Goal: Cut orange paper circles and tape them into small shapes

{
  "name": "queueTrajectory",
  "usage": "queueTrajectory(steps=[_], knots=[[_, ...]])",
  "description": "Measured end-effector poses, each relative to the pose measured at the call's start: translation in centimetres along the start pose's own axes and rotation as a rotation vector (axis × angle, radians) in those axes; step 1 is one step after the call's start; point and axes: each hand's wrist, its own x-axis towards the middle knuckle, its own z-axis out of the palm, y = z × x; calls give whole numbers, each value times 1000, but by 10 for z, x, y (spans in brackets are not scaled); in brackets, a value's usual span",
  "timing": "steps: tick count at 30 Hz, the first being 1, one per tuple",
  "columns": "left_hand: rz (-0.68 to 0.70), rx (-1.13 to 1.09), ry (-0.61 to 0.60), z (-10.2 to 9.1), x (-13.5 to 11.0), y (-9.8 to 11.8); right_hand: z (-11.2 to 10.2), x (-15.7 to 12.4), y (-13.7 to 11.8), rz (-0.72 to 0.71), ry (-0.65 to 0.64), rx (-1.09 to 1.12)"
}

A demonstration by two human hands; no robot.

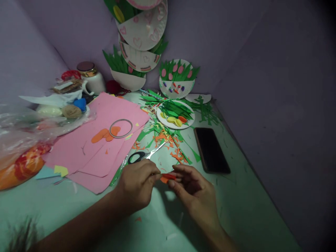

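Note:
Between my two hands is a small folded piece of orange paper [165, 179], held above the pale green table. My left hand [139, 182] is closed, pinching the paper's left end between thumb and finger. From the other side my right hand [195, 189] grips its right end with thumb and fingertips, the other fingers curled behind. Just beyond my left hand lie scissors [151, 154] with black handles, blades apart. Orange paper scraps [180, 154] are scattered ahead of my hands. Several orange ovals [101, 135] rest on pink sheets [78, 150], beside a grey ring [121, 120].
A phone [212, 150] lies to the right. A paper plate [160, 119] with green strips and yellow and orange ovals sits farther back. Decorated plates [173, 89] lean against the wall. At left are plastic bags [21, 136] and a white mug [96, 82].

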Motion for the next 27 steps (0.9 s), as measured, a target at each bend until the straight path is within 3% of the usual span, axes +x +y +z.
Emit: queueTrajectory(steps=[3, 5, 7, 10, 12, 13, 15, 17, 19, 21, 27], knots=[[-531, -322, -204, -3, 7, 5, 0, 1, 0, 7, 9, -27], [-791, -536, -309, -4, 11, 4, 0, 1, -1, 29, -3, -42], [-959, -704, -369, -5, 14, 3, 1, 1, -2, 42, -12, -49], [-1047, -800, -403, -5, 15, 4, 1, 1, -2, 51, 8, -49], [-941, -632, -297, -6, 13, 7, 2, 2, -1, 86, 30, -23], [-800, -481, -191, -7, 11, 8, 2, 3, 0, 113, 40, 3], [-386, -120, -17, -7, 6, 11, 1, 4, 2, 165, 50, 69], [6, 129, 35, -5, 1, 12, 1, 6, 4, 199, 41, 121], [212, 233, 13, -1, -1, 10, 2, 6, 5, 212, 25, 147], [268, 237, 10, 3, -1, 8, 2, 6, 5, 212, 4, 163], [165, 133, -38, 5, 3, 6, 3, 2, 4, 177, -45, 173]])
